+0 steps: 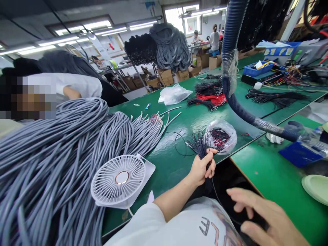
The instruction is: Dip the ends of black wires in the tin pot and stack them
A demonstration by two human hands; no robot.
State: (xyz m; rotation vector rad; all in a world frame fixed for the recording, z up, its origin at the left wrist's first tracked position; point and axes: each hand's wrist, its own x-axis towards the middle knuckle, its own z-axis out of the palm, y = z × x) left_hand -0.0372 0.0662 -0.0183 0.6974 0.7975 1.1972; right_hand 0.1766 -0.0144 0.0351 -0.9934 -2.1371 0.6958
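At far left we are noting a heap of grey cables on the green bench, a white desk fan standing against it. Mid-frame, our left hand is closing in a fist round a bundle of thin dark wires over the bench edge, just beside a clear bag of wires. At right, our right hand is hovering, fingers spread loose, gripping nothing.

Green workbenches under bright ceiling strip lights.
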